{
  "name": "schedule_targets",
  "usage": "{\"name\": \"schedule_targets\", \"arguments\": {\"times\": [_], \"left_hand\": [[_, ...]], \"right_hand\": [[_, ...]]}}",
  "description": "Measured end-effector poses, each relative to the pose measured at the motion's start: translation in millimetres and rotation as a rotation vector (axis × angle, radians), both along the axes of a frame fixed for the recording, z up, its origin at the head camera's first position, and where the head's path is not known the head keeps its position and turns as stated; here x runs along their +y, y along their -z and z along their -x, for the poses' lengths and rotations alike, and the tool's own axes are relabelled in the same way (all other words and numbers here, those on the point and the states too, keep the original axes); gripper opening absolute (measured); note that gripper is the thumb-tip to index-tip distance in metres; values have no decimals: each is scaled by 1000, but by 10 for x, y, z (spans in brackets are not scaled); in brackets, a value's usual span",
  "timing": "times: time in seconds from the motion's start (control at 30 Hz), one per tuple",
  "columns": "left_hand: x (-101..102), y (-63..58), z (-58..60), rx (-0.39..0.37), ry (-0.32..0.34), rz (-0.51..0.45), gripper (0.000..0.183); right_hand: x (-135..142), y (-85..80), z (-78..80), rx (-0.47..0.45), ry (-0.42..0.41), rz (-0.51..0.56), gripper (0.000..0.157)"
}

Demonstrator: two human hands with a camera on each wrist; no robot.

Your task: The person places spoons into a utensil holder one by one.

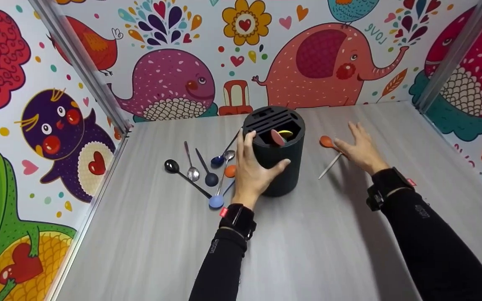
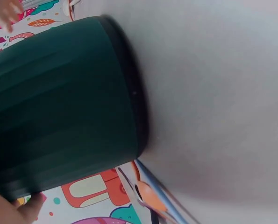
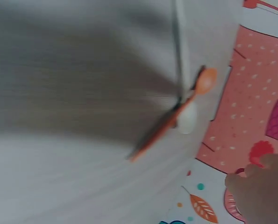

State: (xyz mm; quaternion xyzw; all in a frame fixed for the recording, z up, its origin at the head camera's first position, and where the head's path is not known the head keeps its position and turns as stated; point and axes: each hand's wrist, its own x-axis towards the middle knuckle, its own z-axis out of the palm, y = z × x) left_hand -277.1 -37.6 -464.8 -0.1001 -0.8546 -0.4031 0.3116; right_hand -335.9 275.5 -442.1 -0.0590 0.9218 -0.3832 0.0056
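Note:
A dark cylindrical utensil holder (image 1: pixel 280 167) with a slotted top stands upright on the table. A pink spoon head (image 1: pixel 278 137) and a yellow one (image 1: pixel 285 134) show inside its large opening. My left hand (image 1: pixel 252 173) rests along the holder's left side, fingertips near the rim and thumb stretched across the front. In the left wrist view the holder (image 2: pixel 64 102) fills much of the picture. My right hand (image 1: pixel 362 150), fingers spread, holds nothing and hovers right of the holder. Below it, an orange spoon (image 3: pixel 205 81) crosses a white spoon (image 3: pixel 187 119) on the table.
Left of the holder lie several spoons, among them a black one (image 1: pixel 171 166), a dark blue-grey one (image 1: pixel 211 179), a silver one (image 1: pixel 193 173) and a light blue one (image 1: pixel 216 202). Patterned panels (image 1: pixel 241 62) enclose the table at the back and sides.

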Motion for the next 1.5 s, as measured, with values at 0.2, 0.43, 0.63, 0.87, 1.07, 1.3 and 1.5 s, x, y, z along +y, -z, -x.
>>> {"name": "schedule_targets", "arguments": {"times": [0.2, 0.43, 0.63, 0.87, 1.07, 1.3, 1.5], "left_hand": [[2, 2, -12, -16, -1, -4, 104], [-3, -19, -2, 2, 10, -23, 104], [6, -20, -13, 11, 17, -29, 104], [0, -12, -6, -13, 4, -25, 103], [5, -13, -10, -23, 15, -30, 102], [-4, -14, 0, -11, 6, -21, 102], [3, -7, -1, 5, 11, -21, 102]], "right_hand": [[20, 198, 8, -92, -86, -30, 82], [35, 358, -17, -160, -140, -19, 73], [77, 487, -92, -203, -89, -92, 77], [44, 583, -155, 8, -25, -424, 50], [-36, 635, -213, 153, -35, -624, 16], [-38, 665, -210, 237, -110, -639, 7], [-13, 706, -221, 121, -84, -492, 15]]}}
